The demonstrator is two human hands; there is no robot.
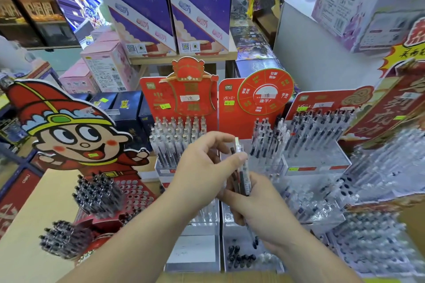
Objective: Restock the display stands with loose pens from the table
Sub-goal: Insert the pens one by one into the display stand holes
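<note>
- Stationery shop, crowded display table (34,213) below, shelves of boxed goods behind.
- Bundle of pens (241,182) at centre of view, held clear of the table, above the gap between the two middle stands.
- Long axis near upright with a slight lean; clicker ends up and toward the stands, writing tips down, poking out below the palm.
- Right hand (259,204) curled round the lower half of the bundle, serving as the stock.
- Left hand (202,167) pinching the upper end of one pen (238,148) between thumb and forefinger; other fingers loosely spread.
- Step in hand, by judgement: drawing a single pen out of the bundle for slotting.
- To do well: pull straight along the axis, so neighbours not dragged out; ease the right grip only slightly; keep tip down to match the standing rows; lower into a vacant hole without knocking adjacent pens.
- Nearest targets: hat-card stand (188,89), rows of clear pens (177,138) looking close to full; wheel-card stand (264,93), pens leaning, front part sparse.
- Further out: third red stand (322,108) to the right; cartoon-figure stand (76,135) to the left, black pens (99,190) in clusters beside many open holes, likely the most room.
</note>
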